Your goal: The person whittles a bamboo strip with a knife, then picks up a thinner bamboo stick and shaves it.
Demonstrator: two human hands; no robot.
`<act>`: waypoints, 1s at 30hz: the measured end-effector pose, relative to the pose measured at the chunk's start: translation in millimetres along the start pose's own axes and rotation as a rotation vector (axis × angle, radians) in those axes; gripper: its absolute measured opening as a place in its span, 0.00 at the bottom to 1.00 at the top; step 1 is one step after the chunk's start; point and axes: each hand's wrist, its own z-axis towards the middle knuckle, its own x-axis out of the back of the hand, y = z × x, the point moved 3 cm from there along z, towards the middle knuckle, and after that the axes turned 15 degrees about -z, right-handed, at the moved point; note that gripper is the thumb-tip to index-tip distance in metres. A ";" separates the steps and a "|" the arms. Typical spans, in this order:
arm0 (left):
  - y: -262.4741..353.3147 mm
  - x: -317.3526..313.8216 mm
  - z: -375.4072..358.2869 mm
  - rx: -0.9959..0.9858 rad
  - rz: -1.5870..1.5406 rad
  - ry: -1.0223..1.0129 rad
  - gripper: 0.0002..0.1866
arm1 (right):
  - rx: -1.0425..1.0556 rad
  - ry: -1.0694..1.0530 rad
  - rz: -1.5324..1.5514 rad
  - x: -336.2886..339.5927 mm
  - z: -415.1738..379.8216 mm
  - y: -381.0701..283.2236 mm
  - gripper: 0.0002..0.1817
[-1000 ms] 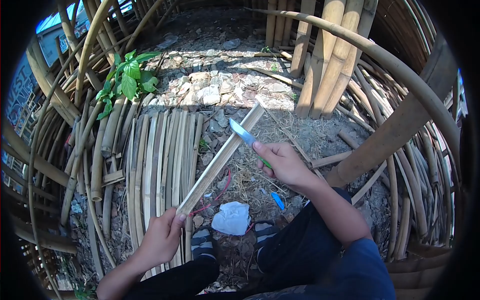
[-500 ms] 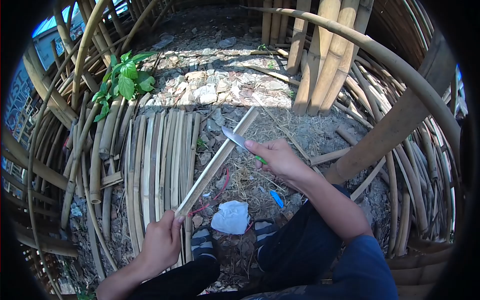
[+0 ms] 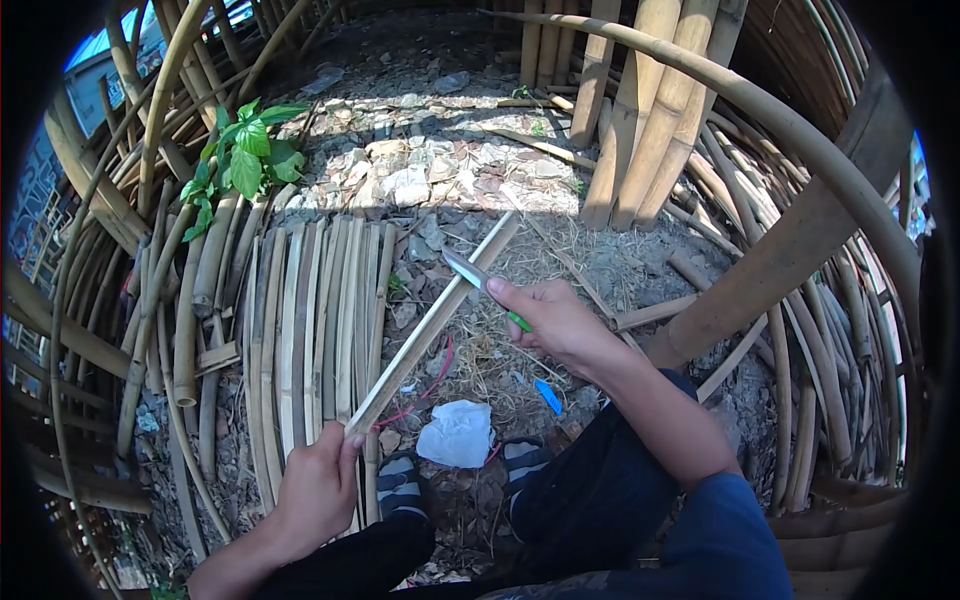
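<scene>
My left hand (image 3: 318, 482) is closed around the lower end of a split bamboo strip (image 3: 425, 333), which slants up and away to the right. In my right hand (image 3: 552, 318) is a knife (image 3: 468, 268) with a green handle, mostly covered by my fingers. Its blade lies across the upper part of the strip, with my thumb along the back of the blade near the handle. Left of the held strip, a row of split bamboo strips (image 3: 305, 330) lies side by side on the ground.
Bamboo poles (image 3: 660, 120) stand at the upper right, and a thick pole (image 3: 770, 240) leans across the right side. A leafy green plant (image 3: 250, 150) grows at the left. Near my feet lie a crumpled white plastic piece (image 3: 456, 436), a blue piece (image 3: 549, 397) and pink string (image 3: 437, 380).
Both hands keep hold of the strip and the knife. The blade stays near the same spot on the strip and looks slightly turned. The whole view has shifted a little.
</scene>
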 end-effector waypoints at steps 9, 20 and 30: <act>-1.4 1.0 -2.9 -0.013 -0.012 -0.004 0.12 | 0.025 0.169 -0.011 22.3 15.8 5.5 0.28; -1.0 4.4 -3.6 -0.059 -0.012 0.019 0.12 | -0.073 0.343 0.225 48.9 6.1 4.2 0.30; 0.4 0.4 -1.3 -0.027 -0.103 -0.014 0.14 | 0.136 0.151 -0.099 6.1 3.0 -2.7 0.32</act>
